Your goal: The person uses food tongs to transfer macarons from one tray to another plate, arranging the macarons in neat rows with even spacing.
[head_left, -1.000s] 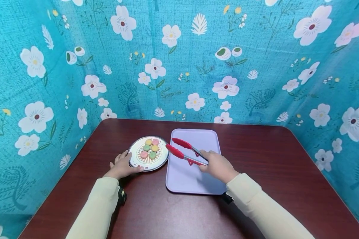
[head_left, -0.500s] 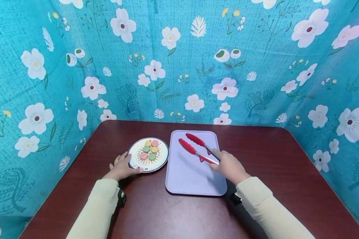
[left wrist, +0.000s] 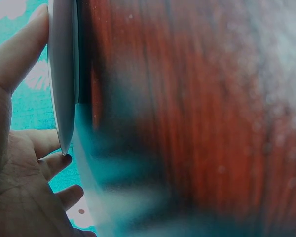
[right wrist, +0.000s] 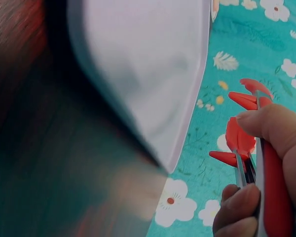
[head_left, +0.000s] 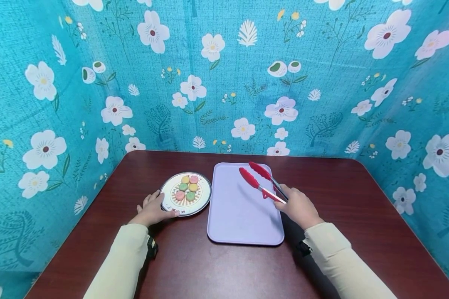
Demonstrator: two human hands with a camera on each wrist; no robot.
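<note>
In the head view my left hand [head_left: 152, 209] grips the left rim of a round white plate [head_left: 172, 205], thumb on the front rim and fingers along the side. The left wrist view shows that plate [left wrist: 62, 74] edge-on between thumb and fingers. Several small pink, yellow and green macarons [head_left: 183, 187] lie grouped on the plate. My right hand [head_left: 298, 206] holds red-tipped tongs [head_left: 265, 192] by the handles above the right side of a lilac tray [head_left: 239, 220]. The tongs' two tips stand apart with nothing between them. In the right wrist view, fingers and thumb wrap the red handle [right wrist: 276, 192].
The plate sits close to the tray's left edge on a dark reddish-brown table [head_left: 209, 270]. A blue-green flowered cloth [head_left: 224, 83] hangs behind the table and along both sides.
My right hand has moved the tongs to the right, from near the plate's edge to the tray's right side. The left hand, plate and macarons stay in place.
</note>
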